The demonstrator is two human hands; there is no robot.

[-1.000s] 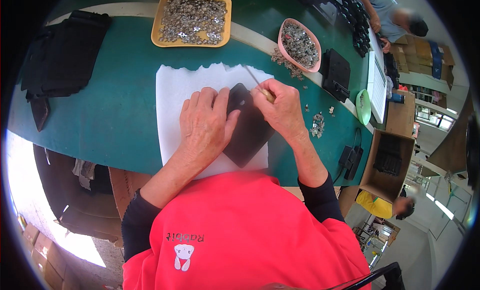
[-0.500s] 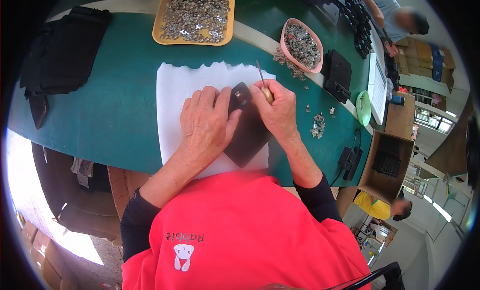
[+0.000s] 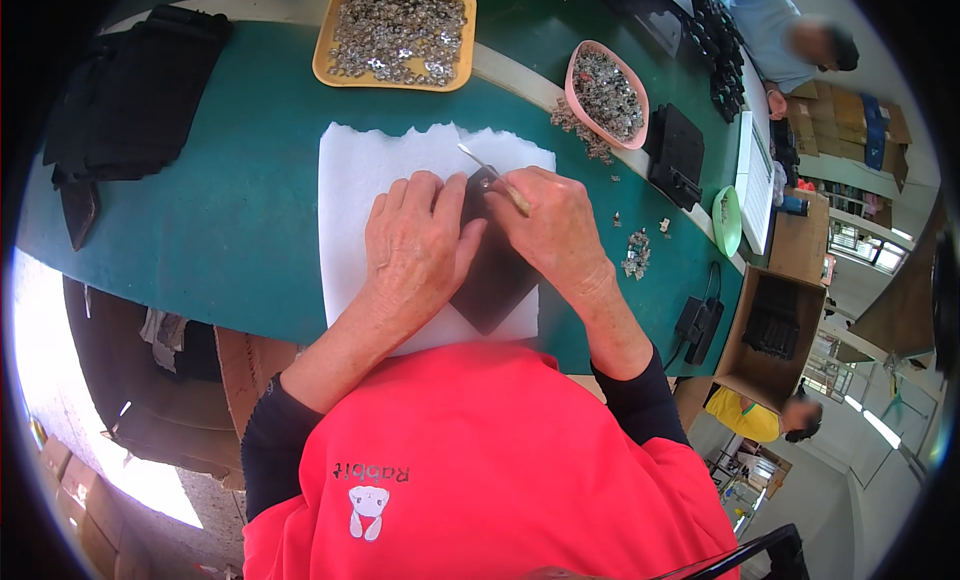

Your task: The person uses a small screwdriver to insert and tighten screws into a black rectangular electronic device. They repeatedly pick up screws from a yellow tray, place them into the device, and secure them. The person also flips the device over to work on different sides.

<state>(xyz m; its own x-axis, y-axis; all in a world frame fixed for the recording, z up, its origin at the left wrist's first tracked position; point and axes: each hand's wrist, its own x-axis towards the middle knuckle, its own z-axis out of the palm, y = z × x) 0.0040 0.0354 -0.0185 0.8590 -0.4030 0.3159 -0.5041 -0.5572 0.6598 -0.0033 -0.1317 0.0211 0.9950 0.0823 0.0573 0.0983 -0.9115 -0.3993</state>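
Observation:
A dark, flat, pointed piece [image 3: 492, 285] lies on a white padded sheet [image 3: 350, 170] in front of me. My left hand [image 3: 415, 235] lies with fingers stretched over the sheet, its thumb on the dark piece's left edge. My right hand [image 3: 555, 225] is closed around a small hand tool with a pale handle [image 3: 516, 201] and a thin metal shaft. The shaft points up and left, with its tip above the sheet. At the piece's narrow far end, by the right fingers, sits a small shiny metal fitting [image 3: 486, 183], partly covered.
Small metal fittings fill a yellow tray [image 3: 322, 55] and a pink basin [image 3: 575, 95]; a small pile of fittings [image 3: 637, 253] lies to the right. Stacked black pieces [image 3: 140, 90] lie at left. A black box [image 3: 673, 150] and a green bowl [image 3: 727, 220] stand at right. Two other people are beyond.
The tool has swung from pointing nearly straight up to pointing up and left. My right hand has turned over the piece's far end, covering more of the fitting. My left hand stays.

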